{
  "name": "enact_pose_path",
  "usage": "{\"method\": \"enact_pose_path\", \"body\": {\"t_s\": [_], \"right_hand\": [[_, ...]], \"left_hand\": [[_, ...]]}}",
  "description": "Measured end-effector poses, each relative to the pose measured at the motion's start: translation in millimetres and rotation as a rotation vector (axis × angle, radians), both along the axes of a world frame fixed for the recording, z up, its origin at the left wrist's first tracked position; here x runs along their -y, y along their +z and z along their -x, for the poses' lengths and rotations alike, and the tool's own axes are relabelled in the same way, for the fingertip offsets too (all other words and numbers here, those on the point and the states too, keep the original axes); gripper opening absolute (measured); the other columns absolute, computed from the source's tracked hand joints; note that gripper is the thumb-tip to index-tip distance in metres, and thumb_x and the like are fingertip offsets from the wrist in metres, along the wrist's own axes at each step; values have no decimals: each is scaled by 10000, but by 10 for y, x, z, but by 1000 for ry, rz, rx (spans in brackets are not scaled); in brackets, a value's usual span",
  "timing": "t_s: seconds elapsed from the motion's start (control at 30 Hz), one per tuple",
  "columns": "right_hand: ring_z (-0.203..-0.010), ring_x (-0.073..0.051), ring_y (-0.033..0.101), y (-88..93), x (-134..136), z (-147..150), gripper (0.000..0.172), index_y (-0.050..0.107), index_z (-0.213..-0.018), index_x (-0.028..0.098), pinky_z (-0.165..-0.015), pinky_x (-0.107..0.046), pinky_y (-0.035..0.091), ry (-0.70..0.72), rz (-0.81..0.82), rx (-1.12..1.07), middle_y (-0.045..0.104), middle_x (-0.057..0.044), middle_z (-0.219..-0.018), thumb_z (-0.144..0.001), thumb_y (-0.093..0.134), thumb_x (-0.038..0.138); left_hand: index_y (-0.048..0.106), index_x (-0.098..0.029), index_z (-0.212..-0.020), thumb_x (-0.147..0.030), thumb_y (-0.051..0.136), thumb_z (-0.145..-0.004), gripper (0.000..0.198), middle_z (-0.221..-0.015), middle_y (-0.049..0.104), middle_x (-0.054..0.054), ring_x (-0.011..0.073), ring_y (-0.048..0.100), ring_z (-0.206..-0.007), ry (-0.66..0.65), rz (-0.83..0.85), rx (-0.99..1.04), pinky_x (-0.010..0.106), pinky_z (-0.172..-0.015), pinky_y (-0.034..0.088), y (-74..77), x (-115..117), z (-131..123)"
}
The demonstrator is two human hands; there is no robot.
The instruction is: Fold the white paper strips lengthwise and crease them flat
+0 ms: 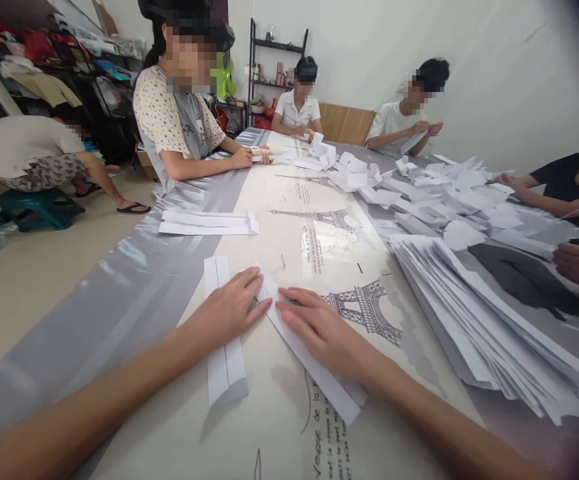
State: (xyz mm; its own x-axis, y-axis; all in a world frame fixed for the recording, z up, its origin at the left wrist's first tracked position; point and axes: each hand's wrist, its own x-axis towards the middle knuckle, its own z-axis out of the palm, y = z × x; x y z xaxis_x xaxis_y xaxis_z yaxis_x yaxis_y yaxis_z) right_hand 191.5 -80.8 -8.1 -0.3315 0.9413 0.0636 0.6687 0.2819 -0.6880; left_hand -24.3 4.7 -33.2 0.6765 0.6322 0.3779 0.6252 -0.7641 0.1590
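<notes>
Left hand (236, 300) and right hand (319, 327) rest with fingers extended, unclenched, on a folded strip (336, 393) slanting toward five o'clock. A second strip (225, 370) passes beneath the left hand. Eleven o'clock: folded paper (209, 223). Two: paper heap (429, 187). Three: sheet stack (474, 320).

A strip of white paper (325, 380), folded long and narrow, lies slantwise on the table (264, 427) in front of me, its far end to the left, its near end to the right, much of its middle hidden. Just left of it, a second white strip (226, 373) runs nearly straight, partly covered, a line marking its length.
</notes>
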Motion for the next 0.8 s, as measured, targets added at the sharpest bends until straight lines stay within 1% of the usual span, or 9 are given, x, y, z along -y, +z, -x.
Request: {"method": "enact_pose_path", "body": {"t_s": [0.1,0.23,0.3,0.37,0.47,0.53,0.63,0.7,0.8], "right_hand": [[-1234,-279,575,27,-101,-69,303,744,-1128,296,-1047,-539,457,-97,-23,-133,698,-44,-1258,-1032,475,396],[-947,-242,626,66,-85,-102,305,679,-1220,284,-823,-445,528,-130,44,-33,657,-75,-1142,-925,618,327],[-885,-225,605,91,-44,-117,306,663,-1210,278,-777,-419,517,-140,94,23,628,-70,-1090,-909,614,301],[-855,-218,580,111,-17,-137,270,651,-1163,268,-753,-404,503,-158,127,44,609,-54,-1017,-896,615,292],[-816,-209,544,138,-20,-173,268,627,-1131,269,-734,-385,488,-162,172,28,581,-24,-921,-868,660,312],[-820,-207,540,163,-39,-190,329,627,-1143,278,-743,-384,490,-151,202,-2,583,-22,-934,-842,715,377],[-811,-209,551,196,-61,-196,336,661,-1117,279,-716,-382,492,-149,231,-51,606,-42,-961,-870,687,506],[-771,-202,546,192,-60,-186,274,677,-1056,268,-676,-372,481,-152,212,-63,614,-48,-923,-922,616,499],[-754,-195,533,146,-39,-165,181,643,-1057,258,-667,-361,468,-132,128,-9,603,-39,-907,-912,614,364]], "left_hand": [[629,-110,-1097,-417,392,-1048,390,-1169,655,175,299,637,-1058,19,-86,-73,394,-811,552,71,35,-38],[649,-96,-854,-434,467,-1014,416,-850,649,152,300,624,-816,92,-184,-278,409,-702,523,159,97,-57],[660,-84,-913,-417,498,-1007,383,-929,670,173,315,634,-878,78,-188,-262,422,-736,524,168,100,-46],[653,-99,-1073,-364,489,-1022,316,-1151,672,187,341,616,-1090,-15,-187,-177,453,-863,514,159,80,-30],[607,-179,-1221,-254,417,-1060,260,-1296,648,120,297,518,-1316,-182,-190,-109,517,-1101,377,140,43,-16],[600,-191,-1207,-218,394,-1069,250,-1219,678,93,252,570,-1259,-215,-202,-124,537,-1164,297,142,36,-16],[605,-172,-1157,-226,428,-1061,208,-1127,690,92,238,629,-1131,-197,-252,-160,543,-1175,276,157,54,-23],[615,-162,-1108,-234,455,-1051,184,-1058,691,93,247,636,-1069,-187,-289,-192,523,-1141,318,165,78,-30],[627,-139,-1040,-258,488,-1038,183,-987,679,110,258,638,-955,-167,-309,-259,434,-951,449,167,124,-47]]}}
